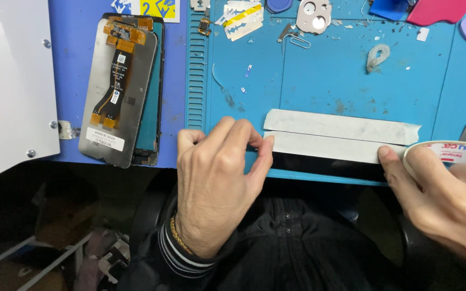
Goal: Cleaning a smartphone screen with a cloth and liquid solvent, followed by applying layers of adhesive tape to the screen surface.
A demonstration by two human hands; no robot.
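left hand (217,183) fingers curled, right hand (443,194) clenched

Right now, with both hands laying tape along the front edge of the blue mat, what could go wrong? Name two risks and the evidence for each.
1. The lower tape strip is held only at its ends by the left hand and right hand, so it may go on skewed or overlap the upper tape strip.
2. Razor blades lie loose on the mat; a reaching hand might get cut.

Bright, even overhead light, sharp focus; dim below the table edge
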